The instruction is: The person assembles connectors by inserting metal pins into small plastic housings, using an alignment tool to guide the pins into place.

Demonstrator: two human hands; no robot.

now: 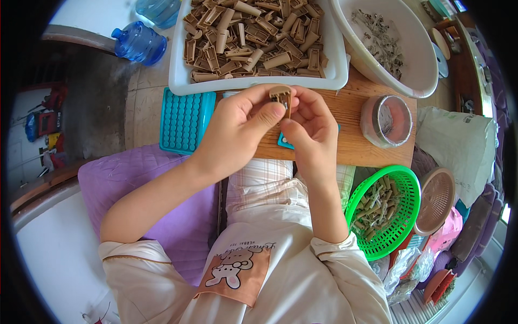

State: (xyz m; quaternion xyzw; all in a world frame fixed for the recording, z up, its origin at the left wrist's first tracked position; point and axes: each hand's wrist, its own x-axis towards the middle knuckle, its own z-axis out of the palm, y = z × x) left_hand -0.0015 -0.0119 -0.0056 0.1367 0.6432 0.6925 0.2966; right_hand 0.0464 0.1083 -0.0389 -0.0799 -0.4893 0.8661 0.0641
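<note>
A small brown plastic shell (281,95) with a hollow, ribbed inside is held up between my two hands above the wooden table (353,116). My left hand (233,128) is closed, with its thumb and fingers pinching the shell from the left. From the right, the fingers and thumb of my right hand (314,132) close on the same shell. Something small and dark shows inside the shell, too small to name. Under my hands lies a small blue tray (284,142), mostly hidden by them. Just beyond, many similar brown pieces (253,40) fill a white bin.
A teal tray with round cups (183,121) lies left of my hands. At right are a clear tub (386,121), a white basin (426,81) with small metallic parts, a green basket (413,189) with brown pieces, and a brown basket (437,200). Blue water bottles (139,43) stand far left.
</note>
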